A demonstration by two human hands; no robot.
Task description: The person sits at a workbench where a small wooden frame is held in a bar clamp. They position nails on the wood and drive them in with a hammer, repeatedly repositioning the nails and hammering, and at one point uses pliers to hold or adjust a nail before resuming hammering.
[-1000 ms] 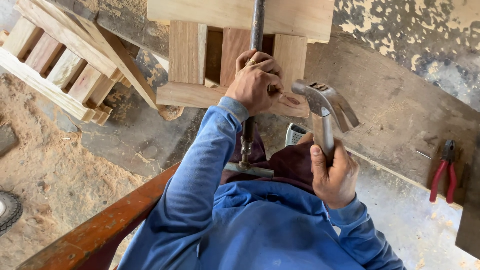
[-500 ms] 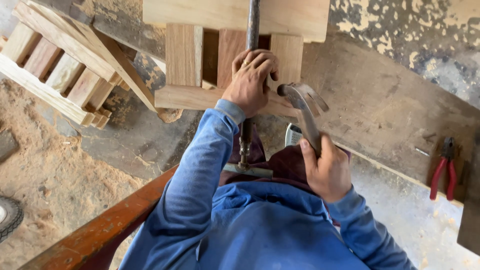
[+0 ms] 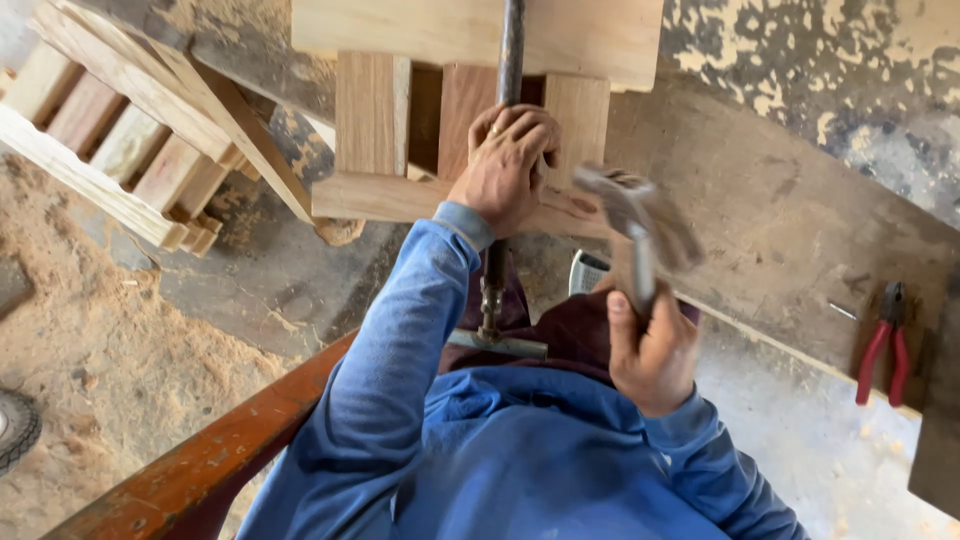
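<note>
Fingers of the left hand (image 3: pixel 508 160) curl together and press down on the wooden frame (image 3: pixel 400 198), bunched right beside the metal bar (image 3: pixel 512 50) of a clamp that runs up over the boards; whether they pinch a nail there I cannot tell, the knuckles hide it. Right hand (image 3: pixel 655 355) wraps tight round the handle of a claw hammer (image 3: pixel 640 215), fingers closed on it, head raised and blurred, just to the right of the left hand. Frame lies on a worn, stained bench (image 3: pixel 800 230), short slats upright between a wide top board and a lower rail. Second slatted piece (image 3: pixel 130 150) leans off to the left, well apart. Red-handled pliers (image 3: pixel 885 345) rest at the bench's right edge, out of reach of both hands. Sawdust (image 3: pixel 90 350) covers the floor below; a reddish rail (image 3: pixel 220 460) crosses the lower left. Risk as judged: hammer head is very near the left fingers, so a stroke slightly off line would land on knuckles. A glancing blow could also bend whatever is being driven or split the thin rail near its edge. A strike on the clamp bar would jar the frame loose.
</note>
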